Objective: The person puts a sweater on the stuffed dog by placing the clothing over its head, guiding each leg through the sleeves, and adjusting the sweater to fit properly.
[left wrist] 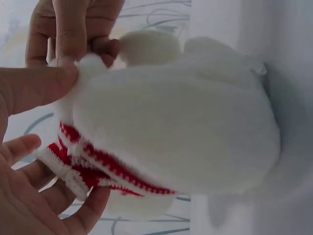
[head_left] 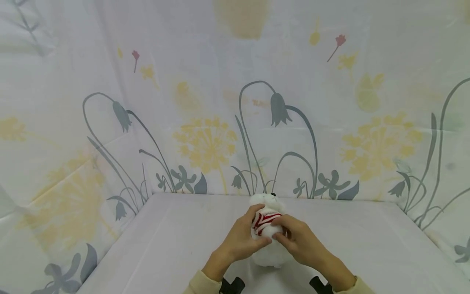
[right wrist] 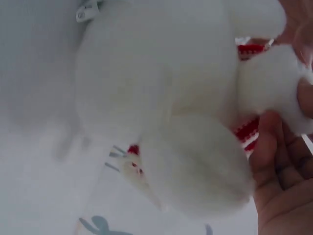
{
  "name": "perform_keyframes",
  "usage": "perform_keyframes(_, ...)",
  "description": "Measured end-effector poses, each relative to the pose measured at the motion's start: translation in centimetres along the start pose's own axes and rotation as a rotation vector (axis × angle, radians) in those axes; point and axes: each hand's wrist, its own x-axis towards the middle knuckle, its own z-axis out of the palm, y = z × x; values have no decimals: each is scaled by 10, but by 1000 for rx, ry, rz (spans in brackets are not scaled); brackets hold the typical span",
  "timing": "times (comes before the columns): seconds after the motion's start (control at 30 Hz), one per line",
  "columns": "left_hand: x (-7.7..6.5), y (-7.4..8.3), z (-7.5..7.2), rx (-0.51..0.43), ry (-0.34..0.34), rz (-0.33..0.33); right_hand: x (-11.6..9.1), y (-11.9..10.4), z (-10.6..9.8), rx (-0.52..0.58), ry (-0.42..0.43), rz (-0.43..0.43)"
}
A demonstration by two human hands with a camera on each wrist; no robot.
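Note:
A white plush toy [head_left: 271,256] sits upright on the white table, its head tipped back and a small dark nose near the top. Around its upper body is a red-and-white striped knit sweater [left wrist: 105,164]. My left hand [head_left: 243,237] grips the toy from the left, thumb in front against the plush and fingers at the sweater's edge. From the other side, my right hand [head_left: 304,241] pinches a rounded white limb [right wrist: 269,88] of the toy between thumb and fingers. Part of the sweater is hidden behind the hands and the limb.
The white tabletop [head_left: 176,241] runs back to a cloth backdrop [head_left: 205,81] printed with grey and yellow flowers. Black wrist-worn devices [head_left: 232,285] show at the lower edge below the cream sleeves [head_left: 202,282]. A small white tag [right wrist: 88,11] hangs from the toy.

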Motion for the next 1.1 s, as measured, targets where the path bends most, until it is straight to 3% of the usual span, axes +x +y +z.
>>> perform_keyframes(0.1, -1, 1, 0, -40, 21, -21, -1, 0, 4, 114, -8, 28)
perform_keyframes(0.3, -1, 7, -3, -79, 62, -38, -1, 1, 6, 221, -15, 50)
perform_keyframes(0.43, 0, 10, -4, -85, 48, -17, 0, 4, 8, 248, 19, -24)
perform_keyframes(0.63, 0, 12, -2, -105, 16, 1, 1, 4, 9, 172, 47, -139)
perform_keyframes(0.87, -1, 16, -2, -118, -43, 19, 0, -1, 5, 199, -32, -27)
perform_keyframes(1.1, -2, 19, -3, -71, -87, 65, 4, -15, -4, 320, -111, -9)
